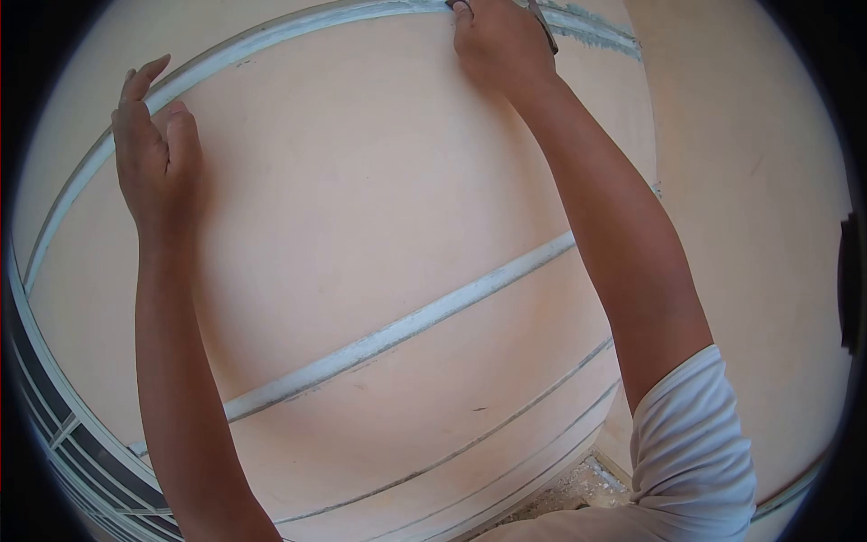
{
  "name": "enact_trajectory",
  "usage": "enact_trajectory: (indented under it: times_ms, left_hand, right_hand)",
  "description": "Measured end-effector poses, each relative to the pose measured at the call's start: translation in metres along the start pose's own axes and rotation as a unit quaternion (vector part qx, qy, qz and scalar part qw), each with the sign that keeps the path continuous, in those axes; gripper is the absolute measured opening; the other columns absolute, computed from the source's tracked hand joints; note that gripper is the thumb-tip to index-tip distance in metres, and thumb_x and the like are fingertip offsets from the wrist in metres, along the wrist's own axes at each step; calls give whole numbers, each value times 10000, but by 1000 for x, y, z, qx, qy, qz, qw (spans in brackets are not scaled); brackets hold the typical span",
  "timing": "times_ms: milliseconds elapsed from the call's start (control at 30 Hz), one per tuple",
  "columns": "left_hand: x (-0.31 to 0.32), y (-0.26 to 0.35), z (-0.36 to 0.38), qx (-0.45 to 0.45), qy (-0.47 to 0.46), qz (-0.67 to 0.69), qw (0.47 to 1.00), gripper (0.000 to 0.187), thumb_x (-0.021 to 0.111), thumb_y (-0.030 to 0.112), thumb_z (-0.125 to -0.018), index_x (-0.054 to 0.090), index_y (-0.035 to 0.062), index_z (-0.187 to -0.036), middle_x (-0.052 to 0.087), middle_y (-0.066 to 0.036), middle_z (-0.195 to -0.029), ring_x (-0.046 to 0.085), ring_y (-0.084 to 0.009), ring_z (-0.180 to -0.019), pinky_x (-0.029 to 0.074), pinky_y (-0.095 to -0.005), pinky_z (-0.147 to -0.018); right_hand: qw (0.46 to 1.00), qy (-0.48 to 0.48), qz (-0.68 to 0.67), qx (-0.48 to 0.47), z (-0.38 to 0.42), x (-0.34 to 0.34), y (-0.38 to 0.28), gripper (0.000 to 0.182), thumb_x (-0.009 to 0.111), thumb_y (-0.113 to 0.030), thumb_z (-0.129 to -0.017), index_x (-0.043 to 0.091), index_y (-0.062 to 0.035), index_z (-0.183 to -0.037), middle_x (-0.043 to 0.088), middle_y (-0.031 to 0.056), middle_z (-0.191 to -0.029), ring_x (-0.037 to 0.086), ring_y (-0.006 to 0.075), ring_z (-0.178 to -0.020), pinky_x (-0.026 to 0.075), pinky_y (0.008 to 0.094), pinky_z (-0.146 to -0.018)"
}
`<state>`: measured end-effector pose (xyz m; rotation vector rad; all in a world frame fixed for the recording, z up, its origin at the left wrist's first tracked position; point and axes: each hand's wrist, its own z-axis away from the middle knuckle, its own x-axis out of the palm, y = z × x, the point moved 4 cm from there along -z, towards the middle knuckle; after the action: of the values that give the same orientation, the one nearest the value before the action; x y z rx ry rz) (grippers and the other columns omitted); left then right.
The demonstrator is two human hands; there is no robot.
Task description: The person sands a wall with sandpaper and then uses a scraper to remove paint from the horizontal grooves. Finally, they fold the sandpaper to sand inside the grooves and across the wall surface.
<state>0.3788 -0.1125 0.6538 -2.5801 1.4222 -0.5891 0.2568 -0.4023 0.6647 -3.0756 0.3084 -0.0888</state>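
Note:
Both my arms reach up along a pale peach wall (361,181). My left hand (155,149) is raised at the upper left, its fingers apart and nothing in them, beside the upper whitish strip (262,38) that curves across the wall. At the top, my right hand (506,45) is closed round a thin dark tool (545,29), seen only in part at the strip. Grey material (591,29) with ragged edges lies along the strip right of this hand. A second whitish strip (406,327) crosses the wall lower down, between my forearms.
A window grille (68,434) stands at the lower left. Narrow grooves (452,441) run across the lower wall. Another wall (750,226) meets this one on the right. Rubble-strewn floor (578,483) shows at the bottom. A dark object (847,285) is at the right edge.

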Motion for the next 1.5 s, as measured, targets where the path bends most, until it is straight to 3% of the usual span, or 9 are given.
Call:
enact_trajectory:
  times_ms: [67, 133, 167, 300, 400, 700, 900, 1067, 1500]
  left_hand:
    - [0, 1, 0, 23, 2, -16, 1000, 478, 467, 171, -940, 543, 165, -1412, 522, -169, -1479, 557, -321, -1323, 450, -445, -1086]
    - [1, 1, 1, -13, -8, -15, 1000, 478, 455, 157, -942, 546, 170, -1411, 518, -169, -1492, 477, -329, -1419, 421, -457, -1126]
    - [2, 2, 1, -8, -13, -15, 1000, 478, 455, 157, -942, 546, 170, -1411, 518, -169, -1492, 477, -329, -1419, 421, -457, -1126]
    - [3, 1, -1, 14, -34, -40, 999, 446, 439, 149, -958, 534, 160, -1394, 527, -130, -1502, 391, -324, -1487, 351, -486, -1188]
    - [3, 5, -6, 70, -66, -84, 992, 418, 442, 147, -973, 516, 154, -1384, 551, -103, -1486, 368, -335, -1501, 295, -520, -1219]
    - [58, 110, -25, 233, -101, -89, 963, 395, 504, 122, -957, 523, 160, -1350, 621, -88, -1408, 422, -365, -1466, 238, -574, -1234]
    - [103, 167, -29, 210, -154, -116, 958, 332, 572, 134, -973, 600, 150, -1304, 648, -84, -1357, 491, -331, -1409, 350, -517, -1189]
    - [136, 198, -23, 178, -172, -145, 958, 408, 794, 292, -877, 669, 192, -1252, 679, -50, -1271, 610, -278, -1230, 529, -418, -967]
    - [155, 183, -42, 245, -111, -195, 943, 224, 780, 310, -883, 742, 179, -1060, 763, 29, -983, 686, -207, -1055, 475, -408, -948]
  right_hand:
    - [983, -151, 0, 106, -3, 5, -10, 398, 395, -201, -1066, 701, 51, -1099, 677, 213, -1159, 637, 331, -1145, 434, 458, -1104]
    - [994, 2, -80, -73, 3, 28, -33, 398, 437, -224, -1067, 722, 53, -1049, 682, 224, -1128, 662, 334, -1102, 534, 439, -964]
    - [990, -60, -125, -32, 13, 29, -51, 281, 511, -115, -972, 728, -57, -1141, 652, 101, -1242, 616, 303, -1163, 534, 426, -957]
    - [989, 37, -83, -119, 11, 30, -63, 330, 476, -252, -1045, 753, -74, -1018, 719, 96, -988, 676, 291, -970, 544, 429, -874]
    - [975, -140, -33, -166, 3, 16, -40, 315, 468, -216, -1039, 761, -102, -1032, 692, 65, -1053, 643, 275, -1052, 539, 409, -926]
    - [977, -65, -70, -189, 8, 10, 36, 395, 512, -95, -930, 758, -255, -1195, 685, -23, -1230, 582, 274, -1258, 578, 404, -931]
    - [967, -137, -105, -189, 8, -41, 89, 390, 485, -253, -1056, 734, 47, -1053, 685, 238, -1126, 681, 336, -1064, 555, 432, -937]
    - [959, -212, -133, -137, 0, -36, 106, 372, 534, -260, -1031, 731, 48, -1096, 660, 261, -1226, 681, 353, -1093, 543, 418, -980]
    - [946, -182, -36, -266, 12, -62, 101, 325, 608, -205, -982, 665, 12, -1216, 619, 214, -1287, 588, 302, -1227, 499, 432, -1032]
